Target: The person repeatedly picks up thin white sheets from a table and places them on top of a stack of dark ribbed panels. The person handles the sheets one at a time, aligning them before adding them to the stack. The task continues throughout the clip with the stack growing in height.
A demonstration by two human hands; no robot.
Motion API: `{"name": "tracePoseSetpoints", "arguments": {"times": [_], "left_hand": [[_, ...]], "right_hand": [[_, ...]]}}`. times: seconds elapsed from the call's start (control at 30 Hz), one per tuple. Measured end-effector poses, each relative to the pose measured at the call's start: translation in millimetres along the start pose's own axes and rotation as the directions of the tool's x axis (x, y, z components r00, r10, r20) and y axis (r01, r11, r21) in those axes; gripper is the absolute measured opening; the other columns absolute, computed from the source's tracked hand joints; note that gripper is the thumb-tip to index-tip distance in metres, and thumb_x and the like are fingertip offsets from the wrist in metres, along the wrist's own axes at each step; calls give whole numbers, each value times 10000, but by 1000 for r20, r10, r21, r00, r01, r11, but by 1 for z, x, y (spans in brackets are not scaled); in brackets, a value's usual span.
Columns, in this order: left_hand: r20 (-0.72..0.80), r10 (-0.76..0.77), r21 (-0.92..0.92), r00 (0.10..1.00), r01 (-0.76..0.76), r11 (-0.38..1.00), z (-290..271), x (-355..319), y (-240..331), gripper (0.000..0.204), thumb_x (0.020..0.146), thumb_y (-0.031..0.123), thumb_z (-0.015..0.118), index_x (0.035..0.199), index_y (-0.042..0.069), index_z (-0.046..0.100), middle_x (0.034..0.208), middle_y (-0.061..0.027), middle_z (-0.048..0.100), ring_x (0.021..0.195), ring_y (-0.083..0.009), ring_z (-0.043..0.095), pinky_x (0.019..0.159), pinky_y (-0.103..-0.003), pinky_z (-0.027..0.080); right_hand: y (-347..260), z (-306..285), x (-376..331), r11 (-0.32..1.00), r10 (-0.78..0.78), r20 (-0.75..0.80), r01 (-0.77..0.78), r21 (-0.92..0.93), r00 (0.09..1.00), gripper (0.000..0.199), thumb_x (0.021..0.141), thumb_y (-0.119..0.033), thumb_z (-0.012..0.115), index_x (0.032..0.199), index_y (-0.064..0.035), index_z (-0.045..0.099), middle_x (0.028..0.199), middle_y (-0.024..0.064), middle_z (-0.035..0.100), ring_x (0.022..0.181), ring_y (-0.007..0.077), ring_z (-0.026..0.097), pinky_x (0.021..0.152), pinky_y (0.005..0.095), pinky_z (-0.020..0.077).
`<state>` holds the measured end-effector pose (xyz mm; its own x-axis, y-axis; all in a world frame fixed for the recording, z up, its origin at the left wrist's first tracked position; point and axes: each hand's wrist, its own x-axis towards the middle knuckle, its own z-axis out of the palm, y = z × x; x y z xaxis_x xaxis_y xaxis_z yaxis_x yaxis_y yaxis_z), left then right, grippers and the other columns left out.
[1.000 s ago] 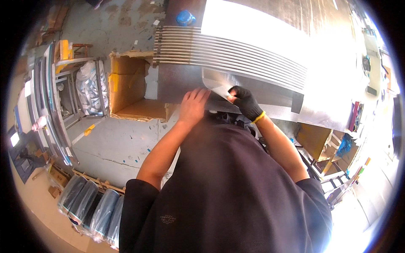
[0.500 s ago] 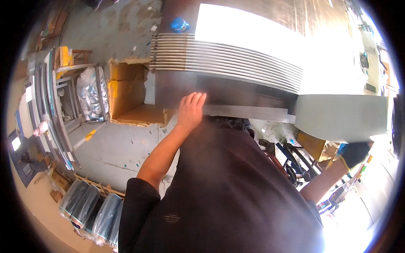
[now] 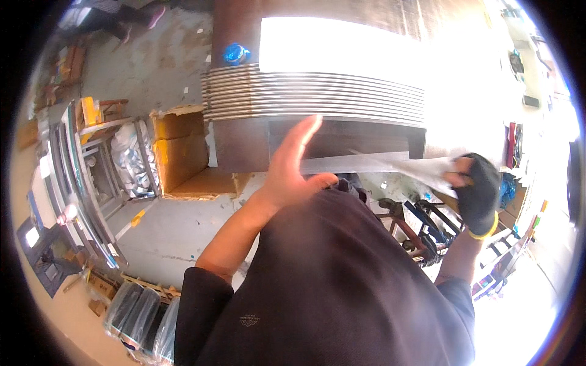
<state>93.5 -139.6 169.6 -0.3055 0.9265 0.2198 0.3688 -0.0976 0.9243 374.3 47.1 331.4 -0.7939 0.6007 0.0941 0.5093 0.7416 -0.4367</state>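
Observation:
My bare left hand is over the near edge of a dark worktable, fingers stretched out and thumb apart, holding nothing. A black fingerless glove with a yellow cuff covers my right hand, at the right end of the table. Its fingers are closed on a pale, translucent plastic film, which runs left along the near edge. Beneath and beyond the film lies a dark flat panel. Several slim metal bars lie side by side just past it.
A bright white sheet and a crumpled blue wad lie farther back. Left of the table stands an open cardboard box, beside a metal rack. Wheeled frames stand below at right. A person's legs show at far left.
My right hand has swung inward to the left; the film, a broad curved sheet before, is now gathered and narrow. My left hand's thumb has spread. A person's legs have appeared at upper left.

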Motion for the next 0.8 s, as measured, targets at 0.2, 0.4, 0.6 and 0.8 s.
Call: {"name": "tracePoseSetpoints", "arguments": {"times": [0.2, 0.4, 0.6, 0.8], "left_hand": [[145, 80, 111, 986, -97, 989, 15, 11, 13, 333, 852, 121, 765, 1169, 62, 682, 1062, -134, 737, 935, -326, 723, 805, -388, 587], [-88, -39, 31, 995, 42, 999, 20, 2, 0, 91, 906, 41, 708, 995, 35, 689, 830, -127, 734, 709, -271, 723, 629, -325, 556], [-199, -119, 54, 973, 132, 990, -7, -9, -17, 66, 926, 40, 695, 990, 28, 685, 827, -143, 718, 691, -290, 700, 624, -322, 535], [-214, -180, 77, 960, 200, 977, -16, -35, -44, 78, 932, 41, 700, 996, 3, 678, 795, -117, 698, 662, -191, 646, 633, -283, 506]], "right_hand": [[-1, 53, 32, 975, -87, 117, 60, 214, 989, 232, 740, -142, 829, 827, -24, 649, 784, 114, 666, 709, 294, 642, 664, 369, 495], [58, 77, 14, 962, 90, 229, -144, 231, 969, 336, 721, -162, 856, 983, 5, 729, 875, 170, 723, 840, 343, 699, 766, 385, 538], [190, 95, -74, 903, 410, 300, -430, 4, 861, 248, 750, -117, 803, 949, 11, 732, 875, 178, 731, 849, 303, 714, 780, 379, 540], [252, 111, -130, 833, 421, 321, -502, 234, 848, 202, 746, -58, 746, 941, -9, 742, 880, 118, 730, 792, 226, 682, 758, 347, 531]]}}
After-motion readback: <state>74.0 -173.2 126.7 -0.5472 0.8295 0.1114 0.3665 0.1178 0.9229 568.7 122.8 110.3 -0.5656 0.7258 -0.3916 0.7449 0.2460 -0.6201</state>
